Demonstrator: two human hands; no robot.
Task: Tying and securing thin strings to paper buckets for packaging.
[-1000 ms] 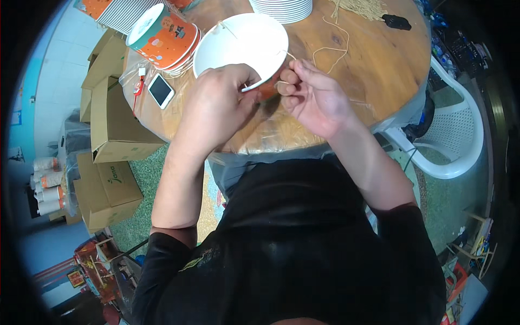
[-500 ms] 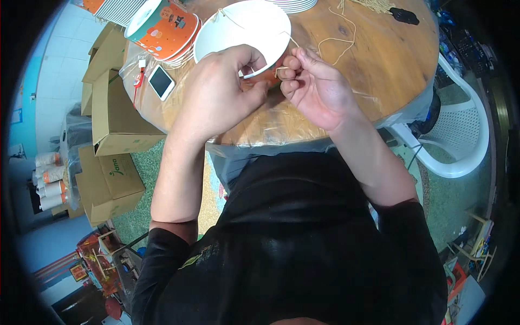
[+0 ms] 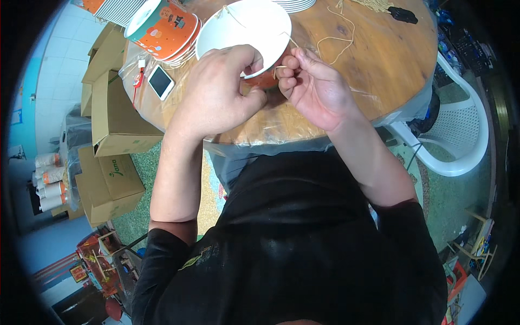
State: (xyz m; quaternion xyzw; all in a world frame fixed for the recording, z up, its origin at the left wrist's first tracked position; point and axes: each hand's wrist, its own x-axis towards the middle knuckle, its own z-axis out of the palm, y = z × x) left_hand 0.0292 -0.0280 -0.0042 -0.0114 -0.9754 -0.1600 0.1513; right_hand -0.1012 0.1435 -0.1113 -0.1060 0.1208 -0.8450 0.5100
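Observation:
A large paper bucket (image 3: 246,32), white inside and orange outside, lies tipped on the table with its mouth facing me. My left hand (image 3: 219,89) is closed on its near rim, fingers inside and thumb outside. Just right of the rim, my right hand (image 3: 319,86) pinches a thin tan cord (image 3: 281,67) between thumb and fingers. A short piece of cord shows at the bucket's right wall, near my right fingertips. Another bit of cord with a knot sits at the far left rim. My fingers partly hide the pinched end.
Stacked orange paper buckets (image 3: 165,27) stand left of the bucket, near a white phone (image 3: 161,83) and a red-and-white cable (image 3: 139,76). Loose cord (image 3: 346,40) and a black object (image 3: 403,15) lie on the round wooden table (image 3: 390,65). Cardboard boxes (image 3: 122,114) stand left, a white plastic chair (image 3: 460,157) right.
The bucket has shifted very slightly to the right under my left hand. My right hand stays almost in place, still pinching the cord.

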